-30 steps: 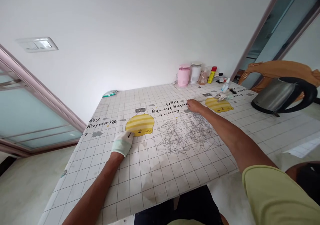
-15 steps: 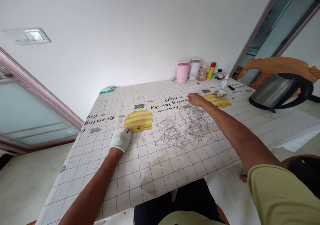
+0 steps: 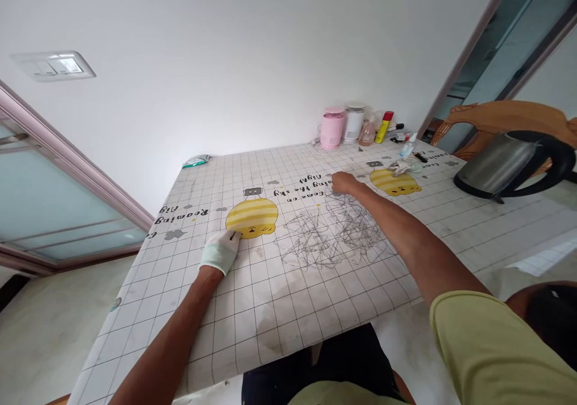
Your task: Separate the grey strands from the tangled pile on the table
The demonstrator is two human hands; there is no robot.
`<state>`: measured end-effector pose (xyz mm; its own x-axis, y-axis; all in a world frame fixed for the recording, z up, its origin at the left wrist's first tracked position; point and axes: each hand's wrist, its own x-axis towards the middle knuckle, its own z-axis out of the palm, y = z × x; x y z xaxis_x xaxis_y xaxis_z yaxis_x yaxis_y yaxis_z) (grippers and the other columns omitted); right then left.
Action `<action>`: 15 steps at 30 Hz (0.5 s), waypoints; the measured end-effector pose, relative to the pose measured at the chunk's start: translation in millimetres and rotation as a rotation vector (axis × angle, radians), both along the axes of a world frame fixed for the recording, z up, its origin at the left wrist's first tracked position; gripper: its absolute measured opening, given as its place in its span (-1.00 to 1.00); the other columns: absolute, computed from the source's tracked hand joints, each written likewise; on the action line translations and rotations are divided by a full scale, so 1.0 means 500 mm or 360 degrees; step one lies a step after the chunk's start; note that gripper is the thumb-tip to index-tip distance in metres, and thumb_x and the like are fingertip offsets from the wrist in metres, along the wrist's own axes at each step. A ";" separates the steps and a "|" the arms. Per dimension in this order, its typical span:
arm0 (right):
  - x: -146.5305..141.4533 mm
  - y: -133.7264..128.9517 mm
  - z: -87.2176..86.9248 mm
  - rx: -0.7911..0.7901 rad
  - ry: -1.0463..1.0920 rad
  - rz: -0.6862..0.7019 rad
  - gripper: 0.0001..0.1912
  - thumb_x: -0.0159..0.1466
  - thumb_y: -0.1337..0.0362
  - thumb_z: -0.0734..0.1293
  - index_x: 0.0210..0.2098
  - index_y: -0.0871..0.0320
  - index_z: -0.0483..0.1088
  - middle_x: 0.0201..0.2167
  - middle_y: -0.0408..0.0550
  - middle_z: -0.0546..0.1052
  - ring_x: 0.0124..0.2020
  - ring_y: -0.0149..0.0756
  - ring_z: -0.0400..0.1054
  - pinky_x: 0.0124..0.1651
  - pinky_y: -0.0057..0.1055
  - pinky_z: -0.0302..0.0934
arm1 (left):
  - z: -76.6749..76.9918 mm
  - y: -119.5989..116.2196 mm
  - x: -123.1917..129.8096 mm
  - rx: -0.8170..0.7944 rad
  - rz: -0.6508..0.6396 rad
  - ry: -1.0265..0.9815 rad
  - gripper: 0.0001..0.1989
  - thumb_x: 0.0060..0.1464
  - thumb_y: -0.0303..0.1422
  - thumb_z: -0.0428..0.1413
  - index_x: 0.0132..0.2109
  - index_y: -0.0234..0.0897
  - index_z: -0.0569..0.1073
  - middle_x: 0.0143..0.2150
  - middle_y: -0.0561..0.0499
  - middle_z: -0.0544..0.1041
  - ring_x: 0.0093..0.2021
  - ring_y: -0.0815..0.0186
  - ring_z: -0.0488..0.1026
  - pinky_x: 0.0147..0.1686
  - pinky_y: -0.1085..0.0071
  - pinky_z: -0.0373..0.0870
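My left hand (image 3: 222, 249), in a white glove with a pale green cuff, rests on the checked tablecloth (image 3: 243, 333) at the lower edge of a printed yellow balloon (image 3: 251, 216). Its fingertips are bent together, and a small dark spot shows by them; what they hold, if anything, is hidden. My right hand (image 3: 343, 184), ungloved, is closed over the printed lettering in the middle of the table; whatever is in it is too small to see. Tangled dark scribble lines (image 3: 311, 240) cover the cloth between my hands and nearer to me.
Along the wall stand a pink container (image 3: 332, 130), a white container (image 3: 354, 124), an amber bottle (image 3: 366, 134) and a yellow can (image 3: 383, 128). A crumpled glove (image 3: 402, 166) and clear bottle (image 3: 409, 146) lie right. A kettle (image 3: 498, 161) stands before a wooden chair (image 3: 518, 113).
My right hand has moved slightly left and toward me over the lettering, staying closed. My left hand stays in the same place on the cloth. The view has shifted a little.
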<state>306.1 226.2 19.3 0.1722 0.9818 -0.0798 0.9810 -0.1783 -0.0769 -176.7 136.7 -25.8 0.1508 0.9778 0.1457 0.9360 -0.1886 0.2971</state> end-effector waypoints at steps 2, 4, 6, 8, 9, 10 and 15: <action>0.001 -0.014 0.020 0.0128 0.0032 -0.0029 -0.75 0.36 0.26 0.43 -0.04 0.29 0.58 0.02 0.33 0.62 0.07 0.10 0.52 0.07 -0.17 0.37 | 0.004 -0.002 0.002 -0.0004 -0.0003 0.0004 -0.63 0.37 -0.20 -0.06 -0.22 -0.19 0.61 -0.19 -0.15 0.67 -0.14 0.07 0.57 -0.15 0.27 0.37; 0.000 -0.031 0.045 0.0282 0.0074 -0.0044 -0.76 0.36 0.30 0.39 -0.04 0.29 0.57 -0.03 0.32 0.64 0.02 0.10 0.53 0.00 -0.23 0.34 | 0.007 -0.004 0.003 -0.0005 -0.0007 -0.0006 -0.63 0.37 -0.21 -0.06 -0.23 -0.19 0.60 -0.20 -0.15 0.67 -0.14 0.08 0.57 -0.15 0.28 0.37; -0.007 -0.050 0.071 0.0436 0.0127 -0.0026 -0.77 0.35 0.32 0.35 -0.04 0.26 0.55 -0.08 0.25 0.66 -0.04 0.04 0.53 -0.07 -0.28 0.31 | 0.008 -0.005 0.003 -0.0021 0.0006 -0.0035 -0.63 0.37 -0.21 -0.06 -0.21 -0.19 0.61 -0.19 -0.15 0.67 -0.13 0.08 0.57 -0.14 0.29 0.38; -0.024 -0.071 0.096 0.0574 0.0183 0.0020 -0.80 0.34 0.34 0.33 -0.08 0.23 0.53 -0.13 0.17 0.67 -0.09 -0.04 0.52 -0.12 -0.32 0.28 | 0.009 -0.007 0.002 -0.0059 0.0017 -0.0084 -0.63 0.37 -0.20 -0.06 -0.18 -0.19 0.62 -0.16 -0.15 0.69 -0.12 0.08 0.58 -0.12 0.29 0.40; -0.037 -0.082 0.106 0.0635 0.0208 0.0047 -0.82 0.33 0.34 0.32 -0.10 0.21 0.52 -0.15 0.13 0.67 -0.12 -0.07 0.51 -0.14 -0.33 0.27 | 0.010 -0.009 0.002 -0.0077 0.0029 -0.0125 -0.64 0.37 -0.21 -0.05 -0.16 -0.19 0.62 -0.13 -0.14 0.69 -0.10 0.08 0.59 -0.10 0.30 0.40; -0.054 -0.093 0.115 0.0692 0.0228 0.0076 -0.83 0.34 0.35 0.31 -0.12 0.20 0.51 -0.17 0.11 0.67 -0.14 -0.09 0.51 -0.15 -0.34 0.25 | 0.013 -0.011 0.002 -0.0088 0.0053 -0.0182 -0.64 0.37 -0.21 -0.05 -0.13 -0.18 0.63 -0.10 -0.13 0.70 -0.08 0.08 0.59 -0.08 0.30 0.41; -0.170 -0.162 0.138 0.0997 0.0553 0.0278 -0.93 0.30 0.33 0.33 -0.23 0.13 0.47 -0.31 0.00 0.64 -0.29 -0.19 0.47 -0.23 -0.35 0.23 | 0.065 -0.031 0.017 0.0011 0.0222 -0.0604 -0.64 0.36 -0.21 -0.04 -0.01 -0.15 0.64 0.03 -0.08 0.69 0.02 0.09 0.57 -0.01 0.31 0.41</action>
<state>221.1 145.3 88.2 0.0763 0.8719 0.4837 0.8916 0.1575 -0.4246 -168.2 121.3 6.5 -0.0490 0.9838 0.1723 0.7770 -0.0709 0.6255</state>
